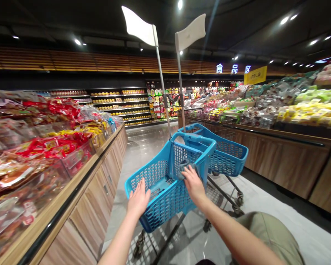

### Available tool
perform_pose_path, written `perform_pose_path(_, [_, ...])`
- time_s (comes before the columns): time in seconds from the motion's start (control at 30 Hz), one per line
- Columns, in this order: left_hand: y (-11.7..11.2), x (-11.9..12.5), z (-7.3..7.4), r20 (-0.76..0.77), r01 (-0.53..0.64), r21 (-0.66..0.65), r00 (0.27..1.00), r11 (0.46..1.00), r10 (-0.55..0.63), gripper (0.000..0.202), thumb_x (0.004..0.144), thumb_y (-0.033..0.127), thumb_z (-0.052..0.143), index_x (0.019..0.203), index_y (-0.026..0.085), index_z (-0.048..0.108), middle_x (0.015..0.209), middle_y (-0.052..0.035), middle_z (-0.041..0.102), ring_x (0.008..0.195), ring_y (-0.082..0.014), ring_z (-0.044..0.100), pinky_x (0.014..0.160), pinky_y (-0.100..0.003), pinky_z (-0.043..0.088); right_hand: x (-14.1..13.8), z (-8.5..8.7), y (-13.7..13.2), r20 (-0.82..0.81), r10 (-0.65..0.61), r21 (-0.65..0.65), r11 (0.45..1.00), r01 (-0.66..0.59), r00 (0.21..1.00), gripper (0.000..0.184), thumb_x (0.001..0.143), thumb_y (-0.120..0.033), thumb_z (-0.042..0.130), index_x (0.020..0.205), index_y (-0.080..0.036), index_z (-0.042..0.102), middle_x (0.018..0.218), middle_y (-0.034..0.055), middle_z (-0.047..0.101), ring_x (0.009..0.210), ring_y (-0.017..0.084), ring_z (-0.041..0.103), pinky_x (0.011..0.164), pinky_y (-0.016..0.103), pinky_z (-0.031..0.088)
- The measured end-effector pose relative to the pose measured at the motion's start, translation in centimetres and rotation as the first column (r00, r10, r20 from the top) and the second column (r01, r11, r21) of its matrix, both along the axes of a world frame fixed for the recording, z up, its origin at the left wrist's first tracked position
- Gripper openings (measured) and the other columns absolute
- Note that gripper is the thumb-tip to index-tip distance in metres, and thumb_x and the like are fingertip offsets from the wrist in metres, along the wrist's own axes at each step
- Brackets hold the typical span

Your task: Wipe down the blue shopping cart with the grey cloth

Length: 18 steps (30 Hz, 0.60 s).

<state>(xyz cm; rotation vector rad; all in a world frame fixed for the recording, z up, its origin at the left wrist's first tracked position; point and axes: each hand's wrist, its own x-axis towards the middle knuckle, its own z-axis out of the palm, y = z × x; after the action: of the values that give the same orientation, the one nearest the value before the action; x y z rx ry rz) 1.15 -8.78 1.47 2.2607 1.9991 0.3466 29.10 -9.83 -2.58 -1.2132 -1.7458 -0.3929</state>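
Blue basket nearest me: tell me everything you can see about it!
The blue basket looks plastic, with grid-holed walls and a solid rim. It sits tilted on a dark wheeled frame, before a second blue basket. The left hand rests flat on its near rim; the right hand presses a grey cloth against its inner far wall.
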Motion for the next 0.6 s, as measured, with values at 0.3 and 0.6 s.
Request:
perform_pose_path(0.3, [-0.4,-1.2,0.0,-0.036,0.028,-0.006,0.999,1.000,-0.028,0.064,0.096,0.031,0.024,0.154,0.008,0.009,0.159,-0.0124,0.019,0.147,-0.0226,0.019,0.116,-0.049,0.022,0.7,3.8,0.1,0.464,0.144,-0.122,0.988,-0.098,0.874,0.033,0.084,-0.018,0.058,0.116,-0.025,0.060,0.108,0.0055,0.066,0.111,0.022,0.056,0.119,0.056,0.010])
perform_pose_path(0.6, [-2.2,-1.0,-0.3,-0.115,0.027,0.062,0.993,0.998,-0.020,0.063,0.092,0.022,0.026,0.153,0.013,0.018,0.159,-0.0091,0.021,0.148,-0.0237,0.015,0.117,-0.059,0.009,10.0,7.3,3.3,0.315,-0.177,-0.046,0.979,0.201,0.933,0.024,0.088,-0.018,0.049,0.108,-0.020,0.062,0.114,0.0093,0.067,0.119,0.028,0.052,0.114,0.058,0.013])
